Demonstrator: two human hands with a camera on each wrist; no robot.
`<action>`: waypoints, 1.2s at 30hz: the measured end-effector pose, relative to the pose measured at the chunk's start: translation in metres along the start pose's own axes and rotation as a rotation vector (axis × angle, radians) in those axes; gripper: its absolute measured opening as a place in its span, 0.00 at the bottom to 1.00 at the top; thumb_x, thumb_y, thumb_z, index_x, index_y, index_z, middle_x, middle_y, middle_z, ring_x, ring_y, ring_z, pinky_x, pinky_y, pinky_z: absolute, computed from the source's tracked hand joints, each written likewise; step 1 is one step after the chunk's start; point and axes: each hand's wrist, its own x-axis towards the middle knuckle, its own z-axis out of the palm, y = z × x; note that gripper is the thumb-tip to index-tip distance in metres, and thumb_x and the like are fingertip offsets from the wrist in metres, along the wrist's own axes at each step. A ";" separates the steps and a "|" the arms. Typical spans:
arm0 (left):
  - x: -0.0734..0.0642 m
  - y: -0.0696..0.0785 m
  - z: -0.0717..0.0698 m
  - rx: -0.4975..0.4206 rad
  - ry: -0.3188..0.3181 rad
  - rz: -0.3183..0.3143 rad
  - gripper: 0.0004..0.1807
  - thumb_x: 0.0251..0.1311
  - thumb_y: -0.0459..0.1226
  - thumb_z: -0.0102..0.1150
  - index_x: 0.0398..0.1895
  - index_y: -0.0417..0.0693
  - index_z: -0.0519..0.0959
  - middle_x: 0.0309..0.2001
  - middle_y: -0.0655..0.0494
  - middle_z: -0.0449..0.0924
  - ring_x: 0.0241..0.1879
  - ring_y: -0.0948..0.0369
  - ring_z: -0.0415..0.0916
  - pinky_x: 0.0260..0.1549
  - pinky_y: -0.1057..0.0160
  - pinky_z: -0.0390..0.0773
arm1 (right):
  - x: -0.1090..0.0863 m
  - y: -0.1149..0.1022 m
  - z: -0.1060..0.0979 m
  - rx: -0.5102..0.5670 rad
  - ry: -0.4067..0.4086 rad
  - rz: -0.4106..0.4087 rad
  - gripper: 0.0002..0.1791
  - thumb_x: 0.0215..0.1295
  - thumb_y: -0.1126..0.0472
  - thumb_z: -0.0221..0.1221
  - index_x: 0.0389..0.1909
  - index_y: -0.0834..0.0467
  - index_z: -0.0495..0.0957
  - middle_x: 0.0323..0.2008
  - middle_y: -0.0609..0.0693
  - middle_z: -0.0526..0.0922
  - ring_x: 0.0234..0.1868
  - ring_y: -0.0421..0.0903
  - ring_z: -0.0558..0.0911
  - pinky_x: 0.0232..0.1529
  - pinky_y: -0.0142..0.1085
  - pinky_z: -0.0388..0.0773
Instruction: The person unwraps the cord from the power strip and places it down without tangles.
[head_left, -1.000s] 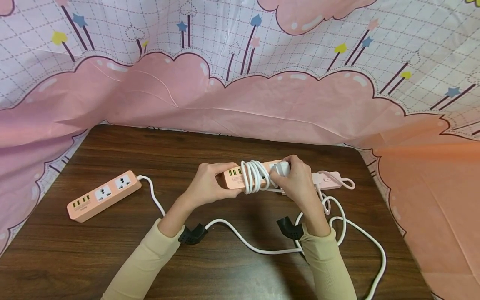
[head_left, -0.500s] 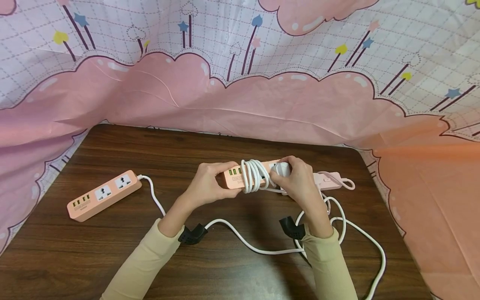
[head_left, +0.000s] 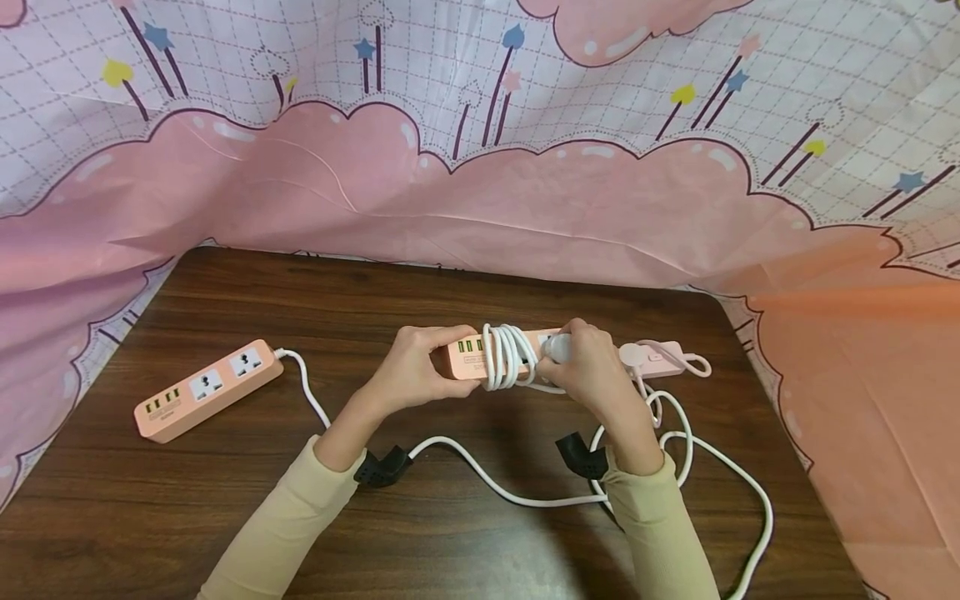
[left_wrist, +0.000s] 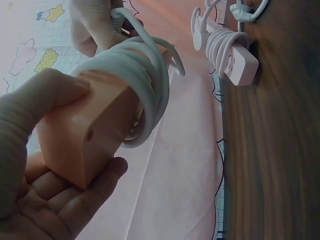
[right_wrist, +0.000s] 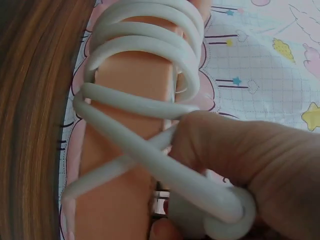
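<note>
In the head view, a peach power strip (head_left: 467,367) is held up over the table, its white cord (head_left: 506,358) wound in several loops round its middle. My left hand (head_left: 420,364) grips the strip's left end, thumb and fingers on opposite sides, as the left wrist view confirms with the strip's end (left_wrist: 75,135) between them. The right hand (head_left: 594,371) pinches a white plug (head_left: 557,348) at the socket near the strip's right end. Metal pins (right_wrist: 161,197) show between plug and strip in the right wrist view, where the cord crosses over itself close to the thumb.
A second peach power strip (head_left: 210,390) lies at the left, its white cable (head_left: 487,487) running across the table toward the right. Behind the right hand sits a pale pink power strip (head_left: 660,358), with its own cord wound round it (left_wrist: 222,50). A patterned curtain (head_left: 480,200) borders the table.
The right hand and the plug have shifted slightly left and down, and the plug has turned more sideways. The strip's right end dips slightly; the left hand keeps its grip.
</note>
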 end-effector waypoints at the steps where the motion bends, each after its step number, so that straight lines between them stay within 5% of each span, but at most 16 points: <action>1: 0.000 0.000 0.000 0.000 0.000 0.002 0.27 0.33 0.34 0.75 0.43 0.35 0.81 0.35 0.48 0.84 0.24 0.65 0.72 0.22 0.67 0.74 | 0.000 0.001 0.000 0.006 -0.012 0.005 0.18 0.44 0.63 0.63 0.35 0.70 0.74 0.26 0.59 0.76 0.24 0.52 0.74 0.21 0.38 0.70; 22: -0.002 -0.001 0.000 -0.056 -0.029 -0.015 0.28 0.32 0.33 0.76 0.44 0.35 0.81 0.36 0.48 0.84 0.25 0.65 0.72 0.21 0.70 0.74 | 0.002 0.008 -0.001 0.029 -0.128 0.062 0.22 0.44 0.59 0.63 0.40 0.69 0.74 0.28 0.58 0.77 0.25 0.50 0.74 0.20 0.34 0.70; 36: -0.002 -0.002 0.001 -0.040 -0.011 -0.002 0.28 0.32 0.34 0.75 0.44 0.36 0.81 0.36 0.48 0.84 0.25 0.66 0.72 0.21 0.70 0.73 | 0.002 0.008 -0.002 0.046 -0.109 0.070 0.21 0.43 0.60 0.63 0.39 0.68 0.75 0.28 0.58 0.77 0.26 0.50 0.75 0.22 0.36 0.70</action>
